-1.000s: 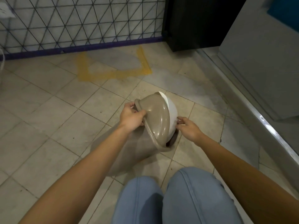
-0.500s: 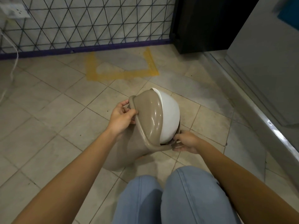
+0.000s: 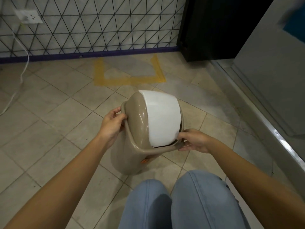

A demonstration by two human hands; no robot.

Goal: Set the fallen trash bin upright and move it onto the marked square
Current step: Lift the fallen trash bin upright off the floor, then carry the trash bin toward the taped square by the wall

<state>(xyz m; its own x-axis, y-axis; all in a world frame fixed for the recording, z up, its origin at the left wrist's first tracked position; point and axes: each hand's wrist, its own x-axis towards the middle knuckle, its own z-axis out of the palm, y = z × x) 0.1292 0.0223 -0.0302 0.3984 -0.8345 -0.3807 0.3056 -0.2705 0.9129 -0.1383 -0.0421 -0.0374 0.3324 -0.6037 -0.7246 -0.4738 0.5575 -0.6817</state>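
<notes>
Far to my left a white cord [image 3: 19, 80] hangs from a wall socket [image 3: 28, 17] and trails across the tiled floor [image 3: 49, 123]. My left hand [image 3: 112, 124] is wrapped around the left rim of the trash bin [image 3: 140, 139], thumb on top and fingers curled under the edge. The bin is beige with a white swing flap [image 3: 160, 117] facing up toward me; it stands close to upright, leaning a little, its base near my knees [image 3: 181, 204]. I cannot tell whether the base touches the floor. My right hand [image 3: 194, 141] pinches the rim at the flap's near right corner. The marked square [image 3: 128, 78], outlined in yellow tape, lies beyond the bin by the wire-grid wall, and the bin is well short of it. On the right a metal threshold [image 3: 267, 129] runs along a grey panel.
</notes>
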